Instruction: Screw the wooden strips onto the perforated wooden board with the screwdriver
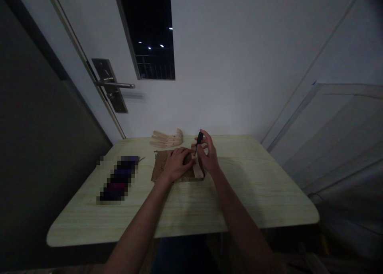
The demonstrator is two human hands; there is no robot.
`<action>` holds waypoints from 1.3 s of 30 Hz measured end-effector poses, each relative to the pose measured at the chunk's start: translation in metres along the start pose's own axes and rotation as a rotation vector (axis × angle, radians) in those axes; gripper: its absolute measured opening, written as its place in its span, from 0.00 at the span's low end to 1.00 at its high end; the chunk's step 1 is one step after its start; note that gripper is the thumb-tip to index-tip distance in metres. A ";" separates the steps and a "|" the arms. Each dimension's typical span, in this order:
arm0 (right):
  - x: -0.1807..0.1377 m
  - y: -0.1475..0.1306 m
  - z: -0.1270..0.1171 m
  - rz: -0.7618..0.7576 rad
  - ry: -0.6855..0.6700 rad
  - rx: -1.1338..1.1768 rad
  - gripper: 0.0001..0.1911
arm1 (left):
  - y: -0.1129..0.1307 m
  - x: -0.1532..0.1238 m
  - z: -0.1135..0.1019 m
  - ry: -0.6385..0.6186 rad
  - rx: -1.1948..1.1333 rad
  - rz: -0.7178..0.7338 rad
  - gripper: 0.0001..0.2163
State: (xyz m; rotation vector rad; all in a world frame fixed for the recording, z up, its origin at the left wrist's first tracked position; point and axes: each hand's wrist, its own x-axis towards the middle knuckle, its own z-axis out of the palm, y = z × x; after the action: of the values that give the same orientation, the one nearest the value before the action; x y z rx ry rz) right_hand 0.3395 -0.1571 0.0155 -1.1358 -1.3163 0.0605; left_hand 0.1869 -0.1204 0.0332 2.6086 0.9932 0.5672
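My left hand [176, 162] lies palm down, fingers spread, on a brown cardboard sheet [158, 166] and holds down a pale wooden piece [197, 171] that rests on it. Just to its right, my right hand [208, 154] is closed around a small dark-handled tool [199, 139], held upright with its tip pointing down at the wooden piece near my left fingertips. Both forearms reach in from the bottom edge of the view.
A light wooden table [254, 194] stands against a white wall. A stack of curved wooden pieces [166, 138] lies at its far edge. A dark blurred object [119, 179] sits on the left. A door with a metal handle [115, 84] is at the left.
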 end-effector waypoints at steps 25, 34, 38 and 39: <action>0.003 0.004 0.003 0.075 0.071 0.007 0.26 | -0.003 0.000 0.003 0.010 0.002 0.008 0.17; 0.003 -0.001 -0.004 0.008 -0.075 0.126 0.23 | -0.003 0.000 0.004 0.026 0.014 0.017 0.17; 0.002 0.001 -0.003 0.017 -0.041 0.124 0.23 | -0.004 0.000 0.005 0.025 0.012 0.027 0.16; 0.002 0.002 -0.002 0.023 -0.034 0.133 0.23 | -0.004 0.000 0.005 0.025 0.011 0.026 0.16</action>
State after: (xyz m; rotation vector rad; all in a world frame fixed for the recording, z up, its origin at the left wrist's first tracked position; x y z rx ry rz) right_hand 0.3426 -0.1561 0.0164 -1.0409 -1.3095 0.1821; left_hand 0.1872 -0.1179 0.0274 2.6342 0.9739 0.6039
